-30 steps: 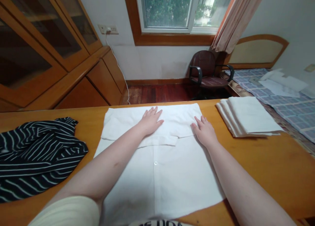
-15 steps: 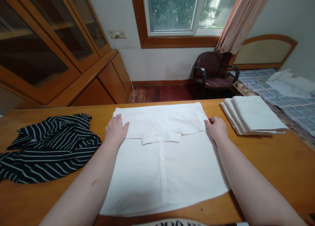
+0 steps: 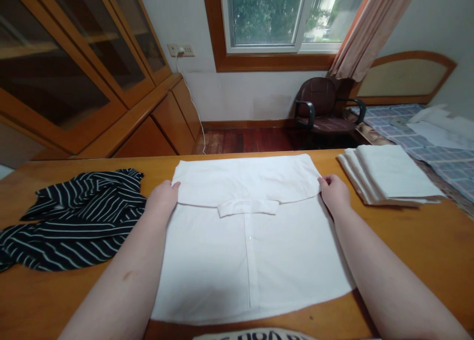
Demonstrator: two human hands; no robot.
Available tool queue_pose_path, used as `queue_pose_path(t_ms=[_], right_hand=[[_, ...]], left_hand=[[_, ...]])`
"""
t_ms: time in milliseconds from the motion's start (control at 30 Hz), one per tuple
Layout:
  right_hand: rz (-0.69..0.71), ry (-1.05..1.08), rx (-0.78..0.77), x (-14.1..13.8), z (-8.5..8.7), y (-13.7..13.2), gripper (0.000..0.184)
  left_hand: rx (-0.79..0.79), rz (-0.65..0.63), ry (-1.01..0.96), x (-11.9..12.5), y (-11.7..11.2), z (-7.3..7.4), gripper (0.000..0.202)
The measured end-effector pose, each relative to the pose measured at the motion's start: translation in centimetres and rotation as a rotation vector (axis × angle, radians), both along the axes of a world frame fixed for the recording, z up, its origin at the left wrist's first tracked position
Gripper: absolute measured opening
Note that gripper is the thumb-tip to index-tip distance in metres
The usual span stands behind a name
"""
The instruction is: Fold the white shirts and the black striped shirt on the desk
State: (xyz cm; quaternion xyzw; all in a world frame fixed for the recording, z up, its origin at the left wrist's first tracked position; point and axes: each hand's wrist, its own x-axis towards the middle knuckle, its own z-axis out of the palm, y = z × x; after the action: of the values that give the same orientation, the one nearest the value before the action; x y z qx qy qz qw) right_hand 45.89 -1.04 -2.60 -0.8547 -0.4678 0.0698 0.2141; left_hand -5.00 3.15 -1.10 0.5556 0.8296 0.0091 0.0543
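Observation:
A white shirt (image 3: 207, 261) lies spread on the wooden table in front of me, its upper part folded down as a wide band. The collar (image 3: 248, 208) and the button placket show in the middle, below that fold. At the left edge of the band, my left hand (image 3: 163, 196) is closed on the cloth, thumb on top and the other fingers partly hidden. My right hand (image 3: 335, 194) pinches the band's right edge between thumb and fingers.
A rumpled black-and-white striped garment (image 3: 85, 221) lies left on the table (image 3: 403, 251). To the right sits a stack of folded white cloths (image 3: 400, 174). Beyond the table are a glass-door cabinet (image 3: 122, 117), an armchair (image 3: 326, 107) and a bed (image 3: 437, 152).
My left hand has gone from lying flat on the band to gripping its left edge. My right hand keeps its pinch. The whole view has shifted slightly.

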Motion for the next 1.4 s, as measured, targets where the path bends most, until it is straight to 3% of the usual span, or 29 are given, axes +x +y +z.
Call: queue_pose_path(t_ms=[233,333,400,500,600,700,800,967,1067,1167,1300,1400], right_hand=[[0.006,-0.156,-0.125,0.3,-0.1,0.4,0.032],[0.012,-0.155,-0.116,0.4,-0.1,0.4,0.035],[0.022,-0.13,-0.1,0.4,-0.1,0.4,0.04],[0.018,-0.084,-0.09,0.4,-0.1,0.3,0.044],[0.007,-0.057,-0.069,0.4,0.0,0.2,0.041],[-0.007,-0.037,-0.033,0.4,0.1,0.1,0.04],[-0.007,-0.044,-0.039,0.4,0.0,0.2,0.039],[-0.002,-0.094,-0.094,0.4,0.1,0.3,0.039],[-0.011,-0.137,-0.125,0.3,0.2,0.4,0.04],[-0.022,-0.164,-0.148,0.2,0.2,0.5,0.04],[-0.024,-0.185,-0.128,0.3,0.3,0.1,0.036],[0.019,-0.269,0.068,0.0,0.8,-0.3,0.037]], left_hand=[[-0.104,0.034,-0.045,-0.5,0.5,0.0,0.044],[-0.006,0.056,-0.107,-0.3,0.0,0.4,0.044],[0.159,0.068,-0.241,0.0,-0.2,0.4,0.041],[0.382,0.132,-0.602,0.5,0.0,0.3,0.038],[0.479,0.198,-0.914,0.8,0.5,0.2,0.043],[0.484,0.208,-1.0,0.5,0.6,0.1,0.048],[0.393,0.201,-0.892,-0.4,0.5,-0.1,0.048],[0.135,0.096,-0.4,-2.1,0.6,0.2,0.038],[-0.048,0.053,-0.156,-2.0,0.9,0.7,0.046],[-0.136,0.041,-0.057,-1.2,0.7,1.3,0.048],[0.0,0.037,0.08,0.3,-0.7,2.1,0.047],[0.208,-0.063,0.181,1.5,-1.7,2.9,0.046]])
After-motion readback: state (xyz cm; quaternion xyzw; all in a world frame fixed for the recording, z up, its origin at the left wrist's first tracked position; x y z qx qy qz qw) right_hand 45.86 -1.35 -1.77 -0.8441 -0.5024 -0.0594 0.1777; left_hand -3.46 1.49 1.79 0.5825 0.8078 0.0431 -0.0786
